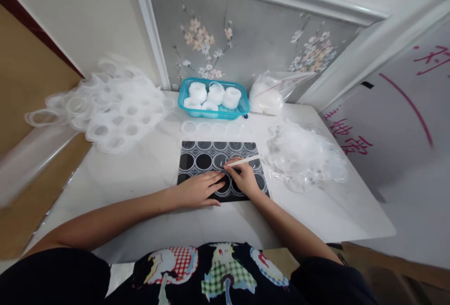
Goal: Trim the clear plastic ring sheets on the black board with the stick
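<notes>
A dark sheet [204,161] with rows of pale translucent rings lies on the white table. My left hand [198,190] rests flat on the lower left of this sheet, fingers stretched out and holding nothing. In my right hand [242,177] is a thin white stick-shaped tool [249,159], pinched between the fingers. Its lower end points at a ring near my left fingertips, and the exact tip is too small to make out. Some circles at the sheet's left look plain black. Behind the sheet lies a clear strip with ring outlines [211,128].
A blue basket [183,103] with stacks of white rings stands at the back, beside a clear plastic bag [270,94]. Ring-holed translucent sheets [119,113] are heaped at the left. Crumpled clear film [305,155] lies at the right, near a whiteboard [397,155].
</notes>
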### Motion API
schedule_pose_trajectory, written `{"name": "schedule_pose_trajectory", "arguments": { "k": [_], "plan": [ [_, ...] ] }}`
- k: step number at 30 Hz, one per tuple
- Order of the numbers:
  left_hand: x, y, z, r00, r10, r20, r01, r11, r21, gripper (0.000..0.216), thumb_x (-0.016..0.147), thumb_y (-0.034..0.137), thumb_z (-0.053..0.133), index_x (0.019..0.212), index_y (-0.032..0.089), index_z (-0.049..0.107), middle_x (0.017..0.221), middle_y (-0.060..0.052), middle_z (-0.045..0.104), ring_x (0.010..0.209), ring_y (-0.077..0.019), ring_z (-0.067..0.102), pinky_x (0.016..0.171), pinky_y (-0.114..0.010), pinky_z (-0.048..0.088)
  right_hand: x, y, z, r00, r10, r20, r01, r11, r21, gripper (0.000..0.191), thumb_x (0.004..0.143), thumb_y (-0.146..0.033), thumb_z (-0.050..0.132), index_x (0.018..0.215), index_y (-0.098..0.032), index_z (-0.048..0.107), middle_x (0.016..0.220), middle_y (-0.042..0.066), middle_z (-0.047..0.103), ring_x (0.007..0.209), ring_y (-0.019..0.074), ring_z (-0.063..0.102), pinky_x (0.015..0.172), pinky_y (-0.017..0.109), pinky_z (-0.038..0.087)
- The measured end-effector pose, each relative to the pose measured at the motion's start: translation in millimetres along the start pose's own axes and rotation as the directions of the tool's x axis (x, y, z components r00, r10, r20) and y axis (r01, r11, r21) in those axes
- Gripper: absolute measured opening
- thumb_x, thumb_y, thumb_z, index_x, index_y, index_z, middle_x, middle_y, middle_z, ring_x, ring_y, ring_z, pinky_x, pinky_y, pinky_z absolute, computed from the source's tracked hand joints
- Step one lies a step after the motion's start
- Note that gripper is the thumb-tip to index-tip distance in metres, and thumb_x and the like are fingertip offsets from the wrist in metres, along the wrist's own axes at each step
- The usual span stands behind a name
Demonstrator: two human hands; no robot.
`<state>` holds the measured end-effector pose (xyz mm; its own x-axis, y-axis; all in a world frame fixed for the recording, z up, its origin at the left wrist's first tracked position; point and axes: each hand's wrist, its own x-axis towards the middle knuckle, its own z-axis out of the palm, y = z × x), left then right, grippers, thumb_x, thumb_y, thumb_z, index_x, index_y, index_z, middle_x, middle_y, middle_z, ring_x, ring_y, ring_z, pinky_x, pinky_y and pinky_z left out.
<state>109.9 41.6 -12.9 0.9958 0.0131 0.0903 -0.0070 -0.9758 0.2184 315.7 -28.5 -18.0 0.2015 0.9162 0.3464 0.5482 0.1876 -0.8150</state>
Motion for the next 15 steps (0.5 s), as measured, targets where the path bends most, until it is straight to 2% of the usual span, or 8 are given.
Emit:
{"name": "schedule_pose_trajectory", "arguments": {
  "k": [4,7,9,11,12,13,14,15],
  "plan": [
    [-1,0,-1,1.000,-0.019,-0.007,0.018,0.997,-0.078,0.068,0.097,0.059,0.045,0.138,0.005,0.053,0.149,-0.025,0.045,0.142,-0.0348,0.041,0.116,-0.047,0.035,-3,2,0,1.000,0.005,0.021,-0.004,0.999,-0.046,0.016,0.091,-0.031,0.063,0.081,-0.025,0.074,0.086,0.004,0.077,0.095,0.0273,0.067,0.091,0.044,0.050],
    [-1,0,-2,0.999,-0.033,0.007,0.034,0.989,-0.145,0.074,0.094,0.061,0.050,0.139,0.002,0.052,0.149,-0.026,0.043,0.142,-0.0360,0.039,0.117,-0.048,0.034,-11,2,4,0.998,-0.018,0.063,0.027,0.989,-0.144,0.016,0.093,-0.027,0.059,0.086,-0.025,0.073,0.090,0.005,0.078,0.107,0.0292,0.065,0.097,0.048,0.049],
    [0,0,-4,0.999,-0.052,0.012,0.054,0.978,-0.201,0.081,0.088,0.065,0.057,0.138,0.002,0.054,0.149,-0.027,0.043,0.141,-0.0371,0.041,0.117,-0.048,0.033,-11,2,4,0.984,-0.112,0.140,0.145,0.958,-0.248,0.017,0.094,-0.022,0.055,0.092,-0.026,0.072,0.099,0.004,0.078,0.121,0.0307,0.058,0.109,0.055,0.038],
    [-1,-3,-8,0.998,-0.063,0.019,0.066,0.962,-0.263,0.082,0.082,0.067,0.064,0.135,0.005,0.058,0.148,-0.025,0.045,0.140,-0.0363,0.043,0.117,-0.048,0.034,0,3,-4,0.952,-0.219,0.214,0.283,0.894,-0.347,0.019,0.093,-0.020,0.055,0.095,-0.028,0.071,0.104,0.002,0.078,0.129,0.0316,0.053,0.119,0.062,0.018],
    [-1,-4,-11,0.998,-0.065,0.027,0.070,0.954,-0.292,0.081,0.080,0.067,0.067,0.134,0.008,0.060,0.149,-0.023,0.045,0.139,-0.0351,0.044,0.117,-0.046,0.035,9,5,-11,0.952,-0.242,0.188,0.299,0.870,-0.392,0.020,0.093,-0.019,0.053,0.096,-0.028,0.071,0.103,0.002,0.078,0.129,0.0317,0.053,0.120,0.064,0.010],
    [-1,-5,-15,0.997,-0.066,0.040,0.075,0.946,-0.315,0.079,0.078,0.066,0.069,0.133,0.010,0.061,0.149,-0.020,0.046,0.139,-0.0336,0.045,0.116,-0.045,0.036,20,8,-19,0.965,-0.240,0.102,0.260,0.862,-0.435,0.021,0.094,-0.020,0.051,0.096,-0.027,0.071,0.100,0.003,0.078,0.126,0.0315,0.054,0.119,0.065,0.008],
    [-1,-6,-19,0.996,-0.068,0.059,0.084,0.941,-0.329,0.077,0.078,0.065,0.070,0.132,0.012,0.062,0.149,-0.018,0.047,0.138,-0.0323,0.046,0.116,-0.043,0.037,30,11,-29,0.978,-0.207,-0.041,0.164,0.868,-0.468,0.024,0.095,-0.021,0.047,0.096,-0.025,0.071,0.099,0.005,0.077,0.123,0.0312,0.056,0.118,0.066,0.011],
    [0,-6,-22,0.994,-0.076,0.079,0.098,0.938,-0.332,0.075,0.078,0.065,0.071,0.132,0.013,0.063,0.148,-0.017,0.048,0.137,-0.0313,0.048,0.115,-0.042,0.038,38,14,-38,0.953,-0.147,-0.266,0.010,0.889,-0.458,0.031,0.097,-0.022,0.041,0.093,-0.022,0.071,0.096,0.007,0.077,0.118,0.0305,0.059,0.115,0.066,0.018]
  ]
}}
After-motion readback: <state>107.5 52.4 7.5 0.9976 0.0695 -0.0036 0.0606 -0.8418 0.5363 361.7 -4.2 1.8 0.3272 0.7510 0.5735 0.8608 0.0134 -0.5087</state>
